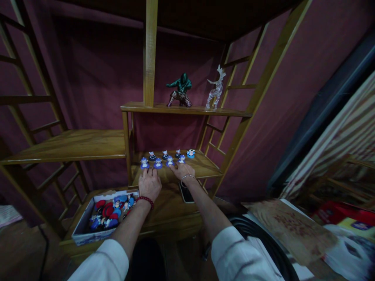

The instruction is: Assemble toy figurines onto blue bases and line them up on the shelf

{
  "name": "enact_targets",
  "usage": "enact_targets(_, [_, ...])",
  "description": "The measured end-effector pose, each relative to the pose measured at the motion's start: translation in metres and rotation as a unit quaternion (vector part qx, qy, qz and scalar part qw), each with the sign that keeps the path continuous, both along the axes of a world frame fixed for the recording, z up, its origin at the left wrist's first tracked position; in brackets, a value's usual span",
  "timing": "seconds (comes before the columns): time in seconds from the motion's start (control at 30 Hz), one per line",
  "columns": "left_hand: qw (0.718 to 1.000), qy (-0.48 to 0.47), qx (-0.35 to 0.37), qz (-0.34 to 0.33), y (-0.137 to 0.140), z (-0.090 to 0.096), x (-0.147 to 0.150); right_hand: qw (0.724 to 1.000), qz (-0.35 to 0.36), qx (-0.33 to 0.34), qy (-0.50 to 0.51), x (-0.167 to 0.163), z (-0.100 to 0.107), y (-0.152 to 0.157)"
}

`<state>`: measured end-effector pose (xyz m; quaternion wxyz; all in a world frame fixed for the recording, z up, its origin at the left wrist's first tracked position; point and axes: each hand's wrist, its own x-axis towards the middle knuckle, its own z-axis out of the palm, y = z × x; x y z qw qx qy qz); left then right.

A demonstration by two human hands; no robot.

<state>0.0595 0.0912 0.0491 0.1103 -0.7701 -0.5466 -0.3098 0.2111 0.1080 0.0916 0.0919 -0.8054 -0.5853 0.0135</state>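
Observation:
On the low wooden shelf (202, 167) stand small toy figurines in two rows. The front row has several purple-and-white figurines on round purple bases, among them a leftmost figurine (144, 162), a second figurine (158, 162), a third figurine (170, 160) and a rightmost figurine (182, 158). My left hand (150, 184), with a red bead bracelet, lies at the shelf's front edge, fingers stretched toward the second figurine. My right hand (184, 171), with a silver bangle, reaches in from the right; its extended fingertips are at the base of the third figurine. Neither hand visibly grips anything.
Behind are dark-based figurines (165, 154) and a blue-based one (191, 153). A box (83, 223) of loose figurines stands lower left. A phone (186, 194) lies under my right wrist. Above stand a crouching statue (180, 91) and a clear deer (216, 89). A post (127, 148) borders the shelf.

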Motion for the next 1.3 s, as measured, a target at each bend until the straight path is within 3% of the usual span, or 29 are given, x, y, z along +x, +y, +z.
enact_targets(0.4, [1.000,0.000,0.004,0.001,0.000,-0.001,0.001,0.999,-0.010,0.038,0.002,-0.001,-0.006,-0.003])
enact_targets(1.3, [1.000,0.012,0.003,0.011,0.002,-0.002,0.001,0.998,-0.026,0.050,0.006,-0.013,-0.012,0.018])
